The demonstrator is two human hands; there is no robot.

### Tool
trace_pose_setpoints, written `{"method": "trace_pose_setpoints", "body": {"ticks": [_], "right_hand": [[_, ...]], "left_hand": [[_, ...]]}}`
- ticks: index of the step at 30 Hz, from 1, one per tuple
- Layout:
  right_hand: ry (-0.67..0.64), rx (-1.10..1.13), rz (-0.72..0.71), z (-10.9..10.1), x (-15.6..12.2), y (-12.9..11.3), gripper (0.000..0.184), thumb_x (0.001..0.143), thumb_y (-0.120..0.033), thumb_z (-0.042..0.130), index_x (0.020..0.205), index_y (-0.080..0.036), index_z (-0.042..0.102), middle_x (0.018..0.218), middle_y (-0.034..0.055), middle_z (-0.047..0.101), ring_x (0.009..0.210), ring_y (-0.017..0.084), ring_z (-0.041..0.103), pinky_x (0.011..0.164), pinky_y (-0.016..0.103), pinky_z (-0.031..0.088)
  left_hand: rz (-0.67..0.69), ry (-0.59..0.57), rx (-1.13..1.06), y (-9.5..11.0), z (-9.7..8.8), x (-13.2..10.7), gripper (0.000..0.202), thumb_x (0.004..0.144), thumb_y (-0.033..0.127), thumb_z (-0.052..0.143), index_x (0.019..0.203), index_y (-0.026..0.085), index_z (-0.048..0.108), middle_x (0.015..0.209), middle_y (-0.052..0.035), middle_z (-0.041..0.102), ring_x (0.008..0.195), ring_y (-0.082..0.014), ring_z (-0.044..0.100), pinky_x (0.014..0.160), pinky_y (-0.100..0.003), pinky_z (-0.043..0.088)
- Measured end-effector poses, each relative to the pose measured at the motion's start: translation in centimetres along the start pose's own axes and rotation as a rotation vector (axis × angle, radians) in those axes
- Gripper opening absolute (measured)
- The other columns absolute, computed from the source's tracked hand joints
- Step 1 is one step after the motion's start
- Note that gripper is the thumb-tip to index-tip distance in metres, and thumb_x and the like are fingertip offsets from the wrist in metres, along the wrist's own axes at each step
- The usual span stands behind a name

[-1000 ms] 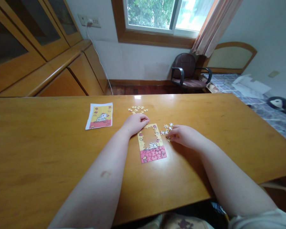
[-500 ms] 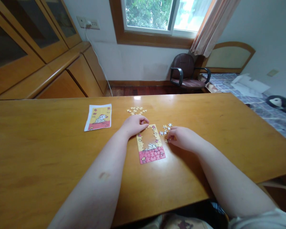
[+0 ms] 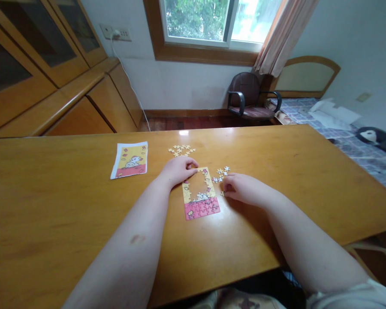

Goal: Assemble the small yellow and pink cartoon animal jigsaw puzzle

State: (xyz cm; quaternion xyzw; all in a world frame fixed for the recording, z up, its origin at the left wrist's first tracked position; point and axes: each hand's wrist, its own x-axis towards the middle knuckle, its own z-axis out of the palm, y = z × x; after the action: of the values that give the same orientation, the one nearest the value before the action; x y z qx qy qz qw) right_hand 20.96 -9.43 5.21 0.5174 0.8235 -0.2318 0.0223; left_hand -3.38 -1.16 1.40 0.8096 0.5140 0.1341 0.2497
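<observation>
A partly assembled jigsaw puzzle (image 3: 202,208) lies flat on the table, yellow above and pink below, with a gap in its middle showing bare wood. My left hand (image 3: 179,170) rests over its upper left edge; the thumb lies by the top border, apart from the curled fingers, and nothing shows between them. To the puzzle's right, my right hand (image 3: 241,186) has its fingertips pinched at a small yellowish puzzle piece (image 3: 222,194) low on the table. Several white loose pieces (image 3: 221,175) lie just beyond those fingers. Yellow loose pieces (image 3: 182,149) are grouped behind my left hand.
A printed reference picture (image 3: 131,161) of a white animal on yellow and pink lies left of the puzzle. The wooden table (image 3: 67,206) ends close to my body. Past it stand a cabinet (image 3: 98,105), an armchair (image 3: 249,96) and a bed (image 3: 334,124).
The view has shifted slightly. My right fingers have drawn a little closer over the small piece by the puzzle's right side. My left hand stays in place.
</observation>
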Motion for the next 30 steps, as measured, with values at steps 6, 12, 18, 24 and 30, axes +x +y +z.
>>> {"method": "trace_pose_setpoints", "body": {"ticks": [6, 12, 18, 24, 30], "right_hand": [[0.000, 0.024, 0.015, 0.2, 0.0, -0.1, 0.007, 0.075, -0.018, 0.060, 0.079, -0.020, 0.066, 0.082, 0.0042, 0.068, 0.073, 0.017, 0.058, 0.064, 0.025, 0.039], [-0.021, 0.105, -0.017, 0.0, -0.2, -0.2, 0.009, 0.074, -0.016, 0.063, 0.080, -0.020, 0.069, 0.080, 0.0031, 0.069, 0.069, 0.016, 0.059, 0.063, 0.025, 0.041], [0.079, 0.242, -0.171, 0.1, -0.2, -1.2, 0.013, 0.081, -0.017, 0.060, 0.084, -0.020, 0.073, 0.090, 0.0048, 0.071, 0.082, 0.017, 0.062, 0.077, 0.028, 0.046], [0.062, 0.299, -0.203, 2.1, 0.6, -3.2, 0.011, 0.082, -0.021, 0.065, 0.088, -0.021, 0.074, 0.084, 0.0025, 0.073, 0.077, 0.016, 0.064, 0.074, 0.027, 0.047], [0.143, 0.232, -0.306, 3.9, 1.4, -3.4, 0.009, 0.082, -0.021, 0.066, 0.087, -0.022, 0.073, 0.086, 0.0020, 0.073, 0.080, 0.015, 0.065, 0.078, 0.026, 0.047]], "left_hand": [[-0.006, -0.003, -0.010, 0.0, 0.0, 0.0, 0.026, 0.076, 0.040, 0.061, 0.094, 0.027, 0.073, 0.077, 0.0007, 0.064, 0.070, -0.0148, 0.056, 0.059, -0.027, 0.036], [-0.008, 0.002, -0.024, -0.1, 0.1, 0.0, 0.026, 0.076, 0.040, 0.061, 0.095, 0.026, 0.073, 0.078, 0.0006, 0.065, 0.070, -0.0146, 0.056, 0.058, -0.027, 0.036], [-0.001, 0.002, -0.031, -0.3, 0.2, 0.1, 0.026, 0.076, 0.040, 0.061, 0.095, 0.026, 0.073, 0.078, 0.0003, 0.065, 0.069, -0.0147, 0.056, 0.058, -0.026, 0.035], [-0.004, 0.011, -0.041, -0.3, 0.3, 0.1, 0.026, 0.076, 0.041, 0.061, 0.094, 0.026, 0.073, 0.076, 0.0004, 0.065, 0.068, -0.0144, 0.055, 0.057, -0.026, 0.035], [-0.001, 0.008, -0.039, -0.2, 0.3, 0.1, 0.024, 0.075, 0.040, 0.062, 0.092, 0.027, 0.073, 0.076, 0.0012, 0.065, 0.068, -0.0142, 0.055, 0.057, -0.026, 0.035]]}}
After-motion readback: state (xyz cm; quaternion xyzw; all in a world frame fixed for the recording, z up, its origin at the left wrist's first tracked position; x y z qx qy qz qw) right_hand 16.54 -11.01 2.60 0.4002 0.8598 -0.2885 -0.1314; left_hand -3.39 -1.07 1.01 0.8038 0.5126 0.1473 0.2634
